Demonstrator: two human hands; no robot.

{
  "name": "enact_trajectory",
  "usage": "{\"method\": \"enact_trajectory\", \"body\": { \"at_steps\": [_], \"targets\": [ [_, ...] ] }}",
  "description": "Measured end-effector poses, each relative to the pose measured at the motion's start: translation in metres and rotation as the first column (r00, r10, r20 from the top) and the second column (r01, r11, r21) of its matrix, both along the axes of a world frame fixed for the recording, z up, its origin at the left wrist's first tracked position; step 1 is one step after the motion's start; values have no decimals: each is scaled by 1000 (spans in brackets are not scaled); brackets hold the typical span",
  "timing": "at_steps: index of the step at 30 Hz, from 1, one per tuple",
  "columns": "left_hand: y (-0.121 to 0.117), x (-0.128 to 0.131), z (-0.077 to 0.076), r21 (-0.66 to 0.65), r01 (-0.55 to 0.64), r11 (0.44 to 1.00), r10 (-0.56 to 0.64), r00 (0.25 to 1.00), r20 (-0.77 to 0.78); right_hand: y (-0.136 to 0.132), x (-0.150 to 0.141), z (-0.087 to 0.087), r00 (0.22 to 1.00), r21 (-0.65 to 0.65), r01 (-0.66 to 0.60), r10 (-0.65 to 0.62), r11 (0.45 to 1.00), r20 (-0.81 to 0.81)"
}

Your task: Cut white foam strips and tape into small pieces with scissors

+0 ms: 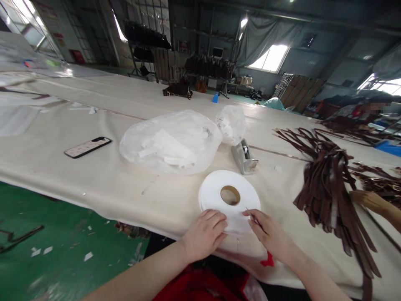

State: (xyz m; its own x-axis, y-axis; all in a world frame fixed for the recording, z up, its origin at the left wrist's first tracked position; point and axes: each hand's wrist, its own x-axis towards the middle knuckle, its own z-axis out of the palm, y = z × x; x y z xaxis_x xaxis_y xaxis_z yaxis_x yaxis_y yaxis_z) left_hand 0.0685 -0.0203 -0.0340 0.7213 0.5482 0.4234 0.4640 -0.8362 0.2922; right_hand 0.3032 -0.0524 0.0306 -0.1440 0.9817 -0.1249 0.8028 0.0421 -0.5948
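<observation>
Left hand (203, 236) touches white roll (214, 188) at seven o'clock, closure indeterminable; right hand (266, 230) pinches slim tool (256, 219) at four. Judgement: tool control requires a steady roll.

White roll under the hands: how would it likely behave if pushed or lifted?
Lying flat on the table, the white roll would probably slide rather than roll. Lifted by one edge, its broad, narrow-wound disc might sag or slip around the small brown core.
</observation>
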Motion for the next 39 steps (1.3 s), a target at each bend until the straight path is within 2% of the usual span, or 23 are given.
{"method": "enact_trajectory", "body": {
  "at_steps": [6,9,12,15,18,20,23,26,29,31,35,37,39],
  "targets": [
    [-7,16,3,127,60,990,-47,993,-107,6,2,5,1000,-73,16,-14,997,23],
    [-17,18,-4,196,87,977,-63,991,-121,6,2,6,1000,-82,7,-5,997,23],
    [-27,17,-14,221,33,975,-18,997,-72,4,1,5,999,-66,-20,22,998,32],
    [-32,23,-16,156,-48,987,62,994,-90,1,-1,3,999,-46,-33,34,998,34],
    [-30,33,-8,57,-114,992,123,975,-186,0,-2,5,999,-38,-46,47,998,26],
    [-26,37,-2,-4,-134,991,130,967,-222,0,1,10,999,-60,-49,50,997,9],
    [-20,33,0,-101,-125,987,106,978,-179,0,9,18,998,-33,-54,54,998,21],
    [-18,22,-1,-177,-86,980,69,992,-102,-2,15,28,987,22,-118,115,993,113],
    [-21,16,1,-212,-63,975,47,995,-83,-5,12,38,959,-97,-145,164,985,232],
    [-22,21,5,-242,-83,967,61,994,-94,-8,8,43,931,-133,-136,173,982,323],
    [-20,40,11,-274,-177,945,139,978,-153,-12,1,46,854,-46,-141,145,989,500],
    [-19,43,11,-290,-192,938,153,977,-151,-14,-1,47,836,-48,-152,154,987,527],
    [-19,38,11,-317,-152,936,124,986,-107,-16,-4,48,831,-68,-164,175,984,528]
  ]
}}
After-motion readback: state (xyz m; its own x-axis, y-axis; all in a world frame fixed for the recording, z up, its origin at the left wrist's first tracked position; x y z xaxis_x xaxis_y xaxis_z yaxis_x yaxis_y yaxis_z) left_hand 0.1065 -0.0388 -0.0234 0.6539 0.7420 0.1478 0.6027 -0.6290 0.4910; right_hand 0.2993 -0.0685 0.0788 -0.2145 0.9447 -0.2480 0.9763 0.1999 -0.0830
